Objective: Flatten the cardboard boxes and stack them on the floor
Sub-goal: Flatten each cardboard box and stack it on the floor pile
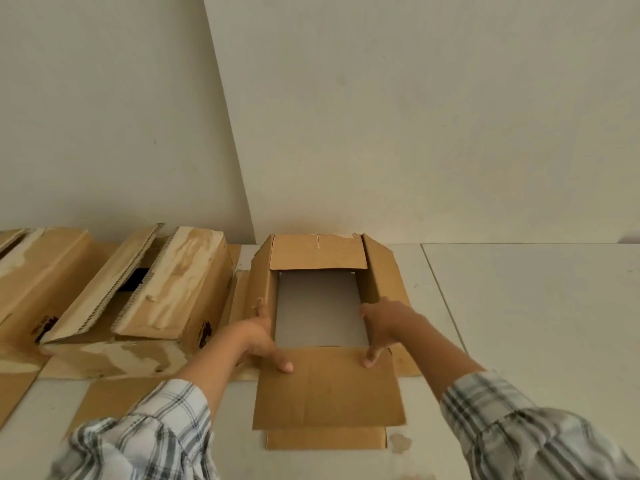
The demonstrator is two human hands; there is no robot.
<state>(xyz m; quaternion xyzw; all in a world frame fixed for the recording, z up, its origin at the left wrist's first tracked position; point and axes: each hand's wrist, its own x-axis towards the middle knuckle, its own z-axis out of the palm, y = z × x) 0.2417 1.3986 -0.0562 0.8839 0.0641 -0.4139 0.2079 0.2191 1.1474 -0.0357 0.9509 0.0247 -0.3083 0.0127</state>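
Nearest are two sleeves (149, 434) of grey-and-white checked cloth. Past them an open cardboard box (263, 271) sits on the white tiled floor (519, 306), plain brown and matte, with no print that I can see. Its near flap (329, 386) is folded out flat toward the person, and a second, narrower flap (325, 438) shows from under its near edge.

The left hand (263, 337) lies at the box's near left corner, fingers laid along the left wall and thumb stretched onto the near flap. The right hand (384, 323) is at the near right corner, spread wide, with one fingertip pressed on the flap. Neither hand is closed round anything.

The box is open at both ends, so floor shows through its middle. The far flap (317, 251) tips inward, and the side flaps splay outward.

To the left, well apart from the hands, stand two more boxes (180, 282) — corrugated edges exposed, tops patched pale where the surface layer is torn. Dark print (204, 332) on their near faces is too blurred to read. Behind everything rises a bare off-white wall (415, 116).
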